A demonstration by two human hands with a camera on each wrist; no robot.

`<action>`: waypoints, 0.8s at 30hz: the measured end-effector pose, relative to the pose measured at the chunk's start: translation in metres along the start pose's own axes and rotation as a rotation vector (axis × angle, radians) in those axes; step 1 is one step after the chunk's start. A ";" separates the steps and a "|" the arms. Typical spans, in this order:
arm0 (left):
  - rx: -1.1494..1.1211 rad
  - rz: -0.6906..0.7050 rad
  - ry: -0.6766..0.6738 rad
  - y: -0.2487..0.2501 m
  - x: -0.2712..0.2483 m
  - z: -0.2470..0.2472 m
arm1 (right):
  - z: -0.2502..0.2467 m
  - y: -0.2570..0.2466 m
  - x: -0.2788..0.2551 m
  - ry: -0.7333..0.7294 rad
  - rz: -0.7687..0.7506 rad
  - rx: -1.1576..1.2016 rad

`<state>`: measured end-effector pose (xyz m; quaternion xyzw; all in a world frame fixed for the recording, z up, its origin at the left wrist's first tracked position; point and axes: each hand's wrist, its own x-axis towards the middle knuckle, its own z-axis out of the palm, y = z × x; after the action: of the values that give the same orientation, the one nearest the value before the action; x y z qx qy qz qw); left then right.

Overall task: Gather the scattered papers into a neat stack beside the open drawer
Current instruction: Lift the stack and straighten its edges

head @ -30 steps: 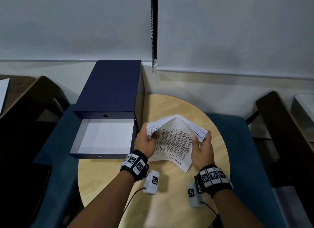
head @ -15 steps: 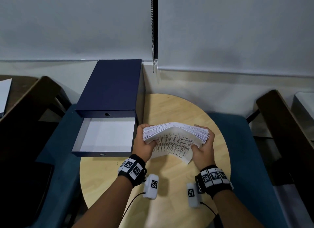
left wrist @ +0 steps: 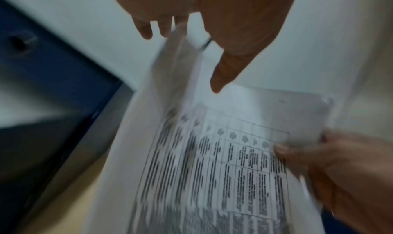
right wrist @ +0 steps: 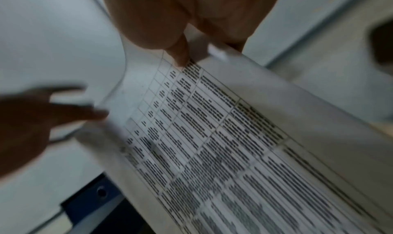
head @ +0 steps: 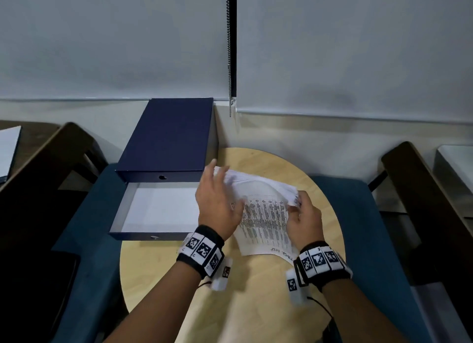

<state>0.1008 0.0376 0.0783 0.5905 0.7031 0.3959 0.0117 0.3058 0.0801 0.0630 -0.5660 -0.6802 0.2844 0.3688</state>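
Head view, papers [head: 263, 214]: bundle of printed sheets held above the round wooden desk [head: 158, 273], just right of the open drawer [head: 156, 207]; top edge fanned and uneven, lowest sheet hanging down toward the desk with a table of text facing up.
Head view, left hand [head: 217, 202]: at the bundle's left edge, fingers [head: 212, 173] extended along the sheets, thumb against the printed face.
Head view, right hand [head: 304, 219]: at the bundle's right edge, fingers curled round the corner, holding it.
Head view, drawer: pulled out of a dark blue file box [head: 169, 138], pale inside; box standing against the wall, partly off the desk's left rim.
Head view, surroundings: blue seats [head: 84, 240] on either side of the desk, window blinds [head: 115, 40] behind, bead chain [head: 229, 48] hanging between them; marker bands on both wrists.

Left wrist view, left hand [left wrist: 212, 18]: blurred; fingers [left wrist: 146, 29] straight and spread, thumb pointing down at the sheets, no closed grip visible.
Left wrist view, papers [left wrist: 212, 162]: printed grid facing the camera, pinched at the far corner by the right hand [left wrist: 340, 170]; blue box at left.

Right wrist view, right hand [right wrist: 180, 18]: thumb pressed on the printed sheet, upper corner clamped against the fingers.
Right wrist view, papers [right wrist: 212, 128]: sloping down to the right; left hand [right wrist: 32, 119] blurred at their left edge, fingers loosely spread.
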 end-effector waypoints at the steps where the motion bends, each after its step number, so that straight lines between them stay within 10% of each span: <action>1: 0.111 0.092 -0.037 0.011 0.006 -0.006 | -0.002 -0.003 0.002 -0.034 -0.066 -0.053; 8: -0.027 0.149 -0.548 0.027 0.027 -0.021 | -0.022 -0.043 0.005 -0.244 -0.471 -0.315; 13: -0.082 0.176 -0.523 0.030 0.016 -0.026 | -0.032 -0.045 0.004 -0.205 -0.507 -0.277; 19: -0.340 -0.124 -0.435 0.002 0.010 -0.042 | -0.057 0.026 -0.002 0.143 -0.062 -0.172; 24: -0.804 -0.466 -0.371 -0.015 0.004 -0.061 | -0.077 0.062 -0.005 0.073 0.402 0.571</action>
<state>0.0579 0.0082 0.1140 0.4269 0.5941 0.5109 0.4514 0.4047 0.0853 0.0560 -0.5724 -0.4346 0.5096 0.4731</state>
